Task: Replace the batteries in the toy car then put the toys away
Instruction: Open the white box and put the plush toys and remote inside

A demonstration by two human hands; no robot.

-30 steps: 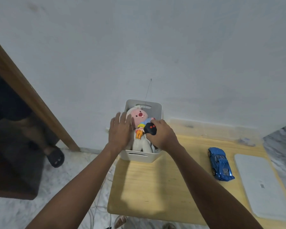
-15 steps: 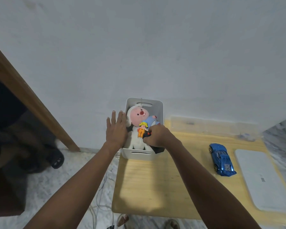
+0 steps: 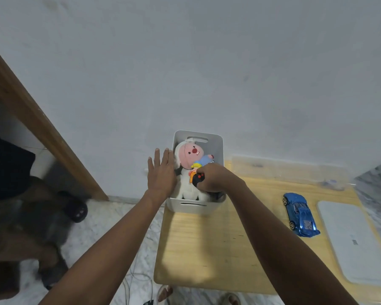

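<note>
A white storage bin (image 3: 194,206) stands at the far left corner of the wooden table (image 3: 218,245). Inside it lies a white plush with a pink face (image 3: 188,156) and a small blue and orange toy (image 3: 201,162). My right hand (image 3: 213,179) is down in the bin, shut on a black remote with red buttons (image 3: 197,179). My left hand (image 3: 162,175) rests flat, fingers apart, against the bin's left wall. The blue toy car (image 3: 300,214) sits on the table to the right, apart from both hands.
A white flat device (image 3: 352,241) lies at the table's right edge. A clear plastic sheet (image 3: 284,170) lies along the wall behind the car. A wooden door frame (image 3: 37,126), a dark sandal (image 3: 76,209) and cables are on the floor side, left.
My right hand has lowered the black remote deeper into the bin beside the plush. My left hand stays against the bin's left wall.
</note>
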